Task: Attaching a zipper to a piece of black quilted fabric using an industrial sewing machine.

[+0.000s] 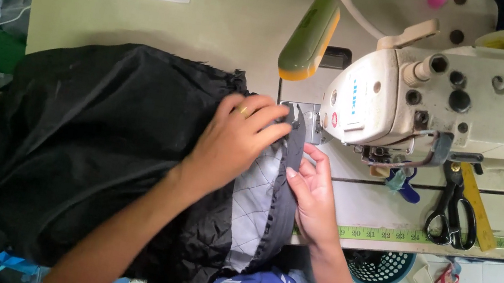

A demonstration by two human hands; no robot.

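Feeding a black garment (80, 147) toward the sewing machine (450, 99), the person keeps both hands on the cloth near the needle. The left hand (235, 142) lies flat on top, fingers pressed together and extended, tips bearing down on the dark edge strip (288, 182) just beside the presser foot (300, 121). The right hand (313, 196) holds that strip from the near side, thumb and fingers pinching its edge. A grey quilted lining (253, 203) shows between the hands. The garment's bulk spreads over the table (232, 15) to the left. Black scissors (452, 209), a measuring tape (454, 238) and a green lamp (309, 35) lie around the machine.
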